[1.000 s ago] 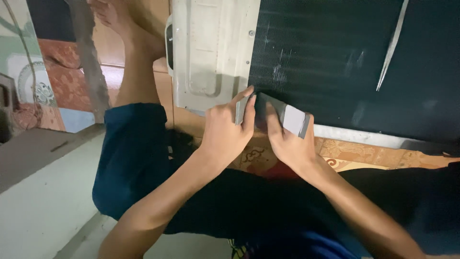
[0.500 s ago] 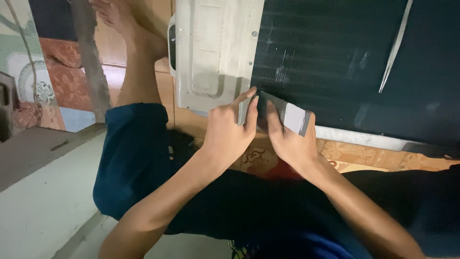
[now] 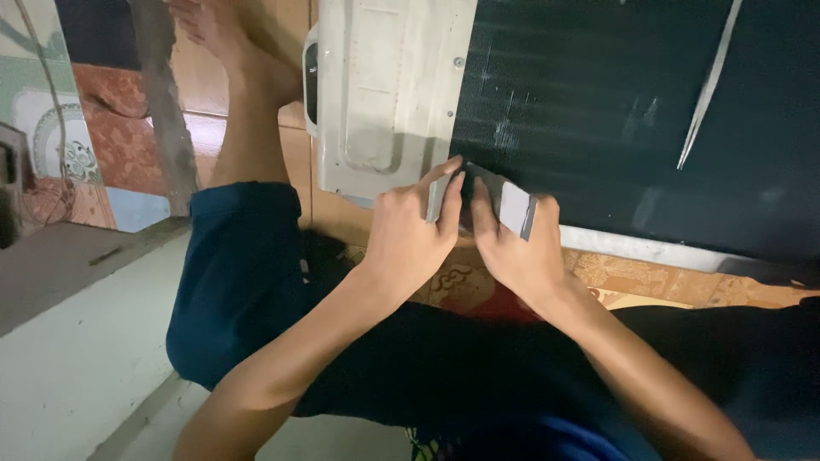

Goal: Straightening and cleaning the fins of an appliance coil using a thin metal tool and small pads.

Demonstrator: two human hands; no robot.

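My left hand [image 3: 410,230] and my right hand [image 3: 512,248] are together at the lower edge of a large dark finned panel [image 3: 632,111], which sits in a white metal casing [image 3: 384,94]. Both hands grip one flat grey tool [image 3: 512,205], a small rectangular block pressed against the fins. The left fingers pinch its left end and the right hand wraps over its right end. The part of the tool between the hands is in shadow.
My bare leg in dark blue shorts [image 3: 239,282] stretches along the left side of the casing, foot [image 3: 213,26] at the top. A thin pale strip [image 3: 709,85] lies across the panel at the right. A patterned mat [image 3: 649,277] lies below; a pale step [image 3: 77,341] is at the lower left.
Both hands and the grey tool stay in nearly the same place on the panel's edge; only a slight shift of the view shows.
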